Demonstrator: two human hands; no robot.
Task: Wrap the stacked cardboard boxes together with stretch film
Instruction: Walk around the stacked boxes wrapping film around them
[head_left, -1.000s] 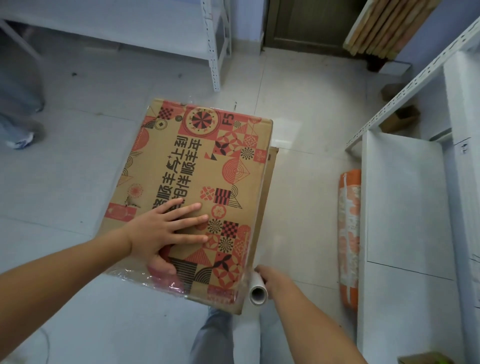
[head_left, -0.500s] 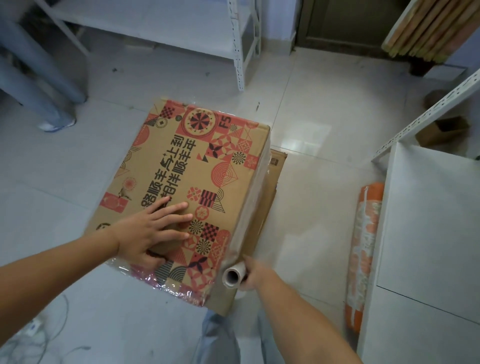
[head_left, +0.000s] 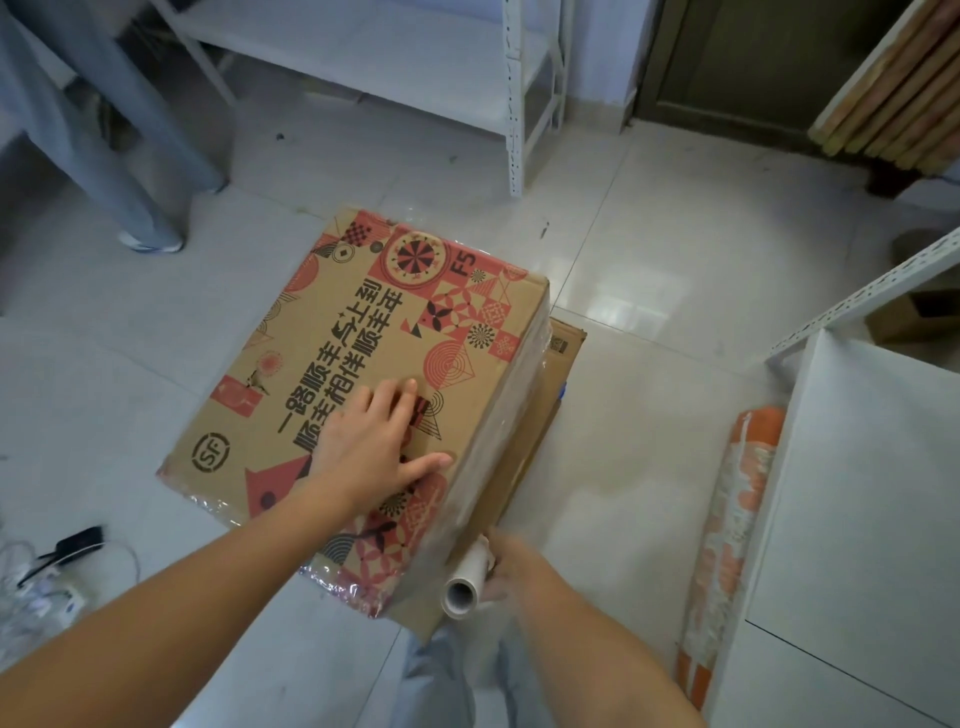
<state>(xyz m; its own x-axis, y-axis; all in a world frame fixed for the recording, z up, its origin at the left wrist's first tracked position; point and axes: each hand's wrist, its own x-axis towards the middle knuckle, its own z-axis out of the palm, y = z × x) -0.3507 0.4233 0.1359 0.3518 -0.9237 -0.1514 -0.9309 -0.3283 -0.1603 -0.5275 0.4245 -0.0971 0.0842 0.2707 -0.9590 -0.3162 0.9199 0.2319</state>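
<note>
My left hand (head_left: 371, 449) lies flat with straight fingers on the top printed box (head_left: 363, 374), which sits on a lower box (head_left: 540, 415) on the floor (head_left: 649, 260). My right hand (head_left: 501, 564) grips the stretch film roll (head_left: 465, 584) at the near right corner; film (head_left: 498, 441) covers the stack's right side.

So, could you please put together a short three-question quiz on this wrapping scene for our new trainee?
1. True or false: the left hand lies flat on the printed top box.
2. Which thing does the right hand hold? A) scissors B) the stretch film roll C) a tape gun
3. Fill in: the orange patterned roll lies on the floor beside the white ____.

Key: 1 true; 2 B; 3 shelf.
</note>
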